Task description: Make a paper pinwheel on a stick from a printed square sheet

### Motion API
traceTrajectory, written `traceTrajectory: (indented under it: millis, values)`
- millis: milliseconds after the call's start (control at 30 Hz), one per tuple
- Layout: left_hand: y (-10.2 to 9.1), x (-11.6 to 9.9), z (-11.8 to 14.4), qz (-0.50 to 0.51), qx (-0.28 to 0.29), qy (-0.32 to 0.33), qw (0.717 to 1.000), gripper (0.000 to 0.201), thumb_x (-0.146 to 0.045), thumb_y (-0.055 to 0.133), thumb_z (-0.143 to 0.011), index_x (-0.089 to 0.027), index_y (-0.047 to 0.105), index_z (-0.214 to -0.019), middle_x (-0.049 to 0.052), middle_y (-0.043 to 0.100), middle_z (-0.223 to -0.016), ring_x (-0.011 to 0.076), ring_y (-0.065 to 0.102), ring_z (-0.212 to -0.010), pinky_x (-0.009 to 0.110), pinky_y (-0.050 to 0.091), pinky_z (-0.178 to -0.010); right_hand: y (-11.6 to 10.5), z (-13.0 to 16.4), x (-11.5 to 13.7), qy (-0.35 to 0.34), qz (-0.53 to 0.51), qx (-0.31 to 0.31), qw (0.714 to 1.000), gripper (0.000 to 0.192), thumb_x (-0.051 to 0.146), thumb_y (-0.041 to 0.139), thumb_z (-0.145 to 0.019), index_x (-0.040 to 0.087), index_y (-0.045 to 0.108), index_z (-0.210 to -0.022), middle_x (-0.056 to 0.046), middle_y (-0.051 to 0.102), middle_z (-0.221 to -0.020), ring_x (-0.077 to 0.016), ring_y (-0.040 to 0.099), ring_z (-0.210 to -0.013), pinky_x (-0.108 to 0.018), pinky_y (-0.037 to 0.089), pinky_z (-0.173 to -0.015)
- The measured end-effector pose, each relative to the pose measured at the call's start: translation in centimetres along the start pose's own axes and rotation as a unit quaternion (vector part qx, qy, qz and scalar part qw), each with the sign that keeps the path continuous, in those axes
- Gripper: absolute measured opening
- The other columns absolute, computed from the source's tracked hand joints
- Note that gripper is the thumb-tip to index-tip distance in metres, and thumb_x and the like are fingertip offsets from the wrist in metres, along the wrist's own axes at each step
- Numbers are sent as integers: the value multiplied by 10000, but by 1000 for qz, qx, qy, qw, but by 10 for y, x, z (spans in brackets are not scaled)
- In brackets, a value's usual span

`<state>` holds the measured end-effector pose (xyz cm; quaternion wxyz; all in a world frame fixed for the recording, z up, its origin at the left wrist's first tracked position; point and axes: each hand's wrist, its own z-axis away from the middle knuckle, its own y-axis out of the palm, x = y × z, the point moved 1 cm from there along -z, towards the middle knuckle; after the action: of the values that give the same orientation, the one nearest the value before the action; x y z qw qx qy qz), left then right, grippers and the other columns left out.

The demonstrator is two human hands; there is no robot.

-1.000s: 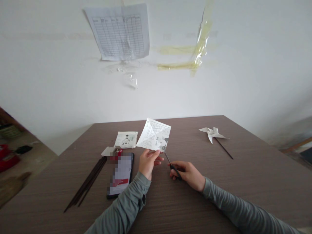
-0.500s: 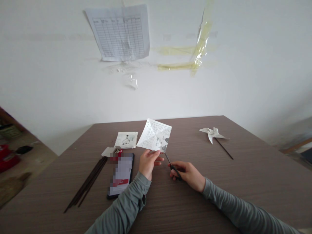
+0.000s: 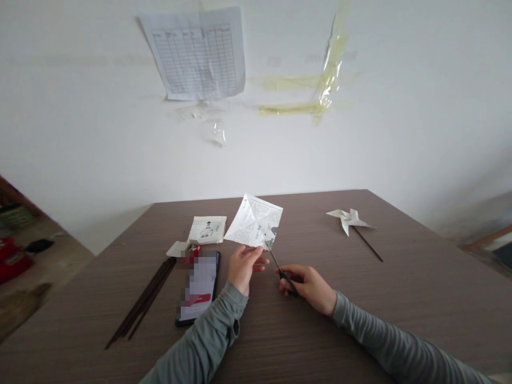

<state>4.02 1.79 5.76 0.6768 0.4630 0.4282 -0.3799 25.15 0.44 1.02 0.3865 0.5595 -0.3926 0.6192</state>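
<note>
My left hand (image 3: 242, 266) pinches the near edge of a square printed paper sheet (image 3: 253, 220) and holds it tilted up above the brown table (image 3: 416, 288). My right hand (image 3: 307, 285) grips black-handled scissors (image 3: 279, 265), whose blades reach up and left into the sheet's lower right corner. Both sleeves are grey-green.
A phone (image 3: 199, 286) lies left of my left hand, with dark thin sticks (image 3: 142, 301) beside it and a small printed paper stack (image 3: 207, 229) and a red item behind it. A finished paper pinwheel on a stick (image 3: 351, 220) lies at the far right. A table sheet is taped on the wall.
The sheet's right corner has shifted very slightly right; the hands and scissors stay almost in place.
</note>
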Motion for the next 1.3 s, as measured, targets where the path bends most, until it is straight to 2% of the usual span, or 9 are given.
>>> traceTrajectory:
  millis: [200, 367, 600, 767, 867, 1100, 1300]
  values:
    - [1, -1, 1, -2, -4, -2, 1000, 277, -121, 1063, -845, -197, 798, -877, 41, 938, -831, 165, 828, -574, 187, 577, -471, -1, -2, -6, -8, -1, 6, 1000, 599, 781, 1073, -773, 258, 915, -1020, -66, 841, -835, -292, 774, -733, -498, 726, -844]
    - [0, -1, 0, -4, 5, 1, 1000, 325, -157, 1105, -816, -204, 796, -903, 30, 937, -836, 165, 830, -585, 183, 584, -474, -1, -1, -6, -7, 9, -1, 1000, 603, 785, 1054, -789, 264, 936, -1069, -73, 844, -828, -312, 788, -749, -504, 728, -866]
    - [-4, 4, -2, -10, 11, 12, 1000, 378, -233, 1148, -792, -192, 796, -925, 86, 950, -924, 201, 866, -638, 215, 604, -509, 2, 2, 0, -3, 12, -3, 1000, 602, 804, 1039, -797, 264, 925, -1035, -94, 834, -833, -338, 802, -764, -542, 740, -877]
    - [-4, 4, -3, -9, 20, 15, 1000, 412, -264, 1176, -779, -201, 806, -948, 49, 939, -912, 188, 862, -633, 207, 615, -522, 2, 4, 6, 8, 27, -6, 1000, 609, 817, 1038, -774, 284, 938, -1049, -97, 835, -838, -371, 823, -813, -541, 734, -901]
    - [-3, 3, -2, -3, 17, 11, 1000, 387, -233, 1153, -799, -207, 798, -952, 26, 931, -903, 170, 852, -618, 194, 612, -515, 2, 5, 8, 0, 44, -16, 999, 582, 806, 1015, -795, 278, 937, -1025, -91, 830, -818, -359, 800, -801, -541, 720, -898]
    - [-1, -1, -1, 3, -1, 8, 1000, 289, -165, 1068, -881, -206, 811, -1006, 13, 918, -895, 152, 834, -601, 186, 601, -504, 1, 6, 10, -22, 89, -17, 996, 521, 769, 956, -860, 277, 967, -1027, -77, 842, -779, -346, 780, -789, -522, 688, -875]
    - [0, 1, -2, 10, -2, 15, 1000, 317, -183, 1088, -858, -216, 812, -1010, 9, 911, -871, 164, 827, -601, 202, 603, -511, 2, 6, 10, -28, 87, -20, 996, 505, 767, 951, -862, 290, 968, -1028, -83, 843, -791, -363, 790, -814, -546, 698, -925]
